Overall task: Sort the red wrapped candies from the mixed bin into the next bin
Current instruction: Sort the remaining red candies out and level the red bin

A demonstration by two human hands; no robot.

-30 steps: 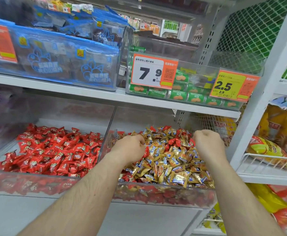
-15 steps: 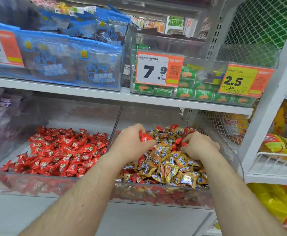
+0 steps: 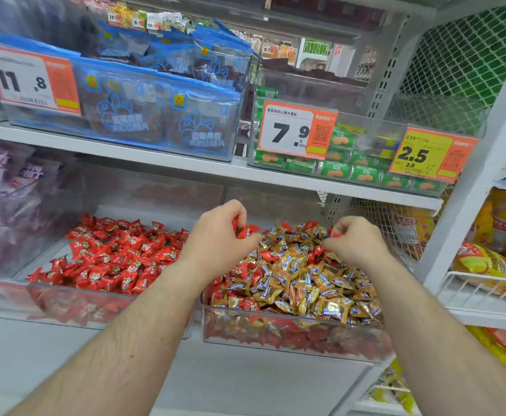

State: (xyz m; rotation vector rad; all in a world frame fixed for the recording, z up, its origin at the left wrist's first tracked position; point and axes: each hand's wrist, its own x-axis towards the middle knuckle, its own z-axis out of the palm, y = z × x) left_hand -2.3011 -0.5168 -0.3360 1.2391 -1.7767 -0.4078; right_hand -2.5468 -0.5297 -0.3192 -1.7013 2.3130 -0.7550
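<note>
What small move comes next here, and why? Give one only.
Probably carry the left hand leftward over the divider and drop its load. It already holds red candies above the mixed bin, and the red bin sits right beside it. The right hand also pinches a red wrapper and could follow.

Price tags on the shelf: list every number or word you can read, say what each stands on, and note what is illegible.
"11.8": white and orange tag on the bin of blue packets.
"7.9": white and orange tag on the bin of green biscuit packs.
"2.5", small "2.9" below: yellow and orange tag on the same bin.
Chinese print on tags, packets and candy wrappers: too small or blurred.
</note>
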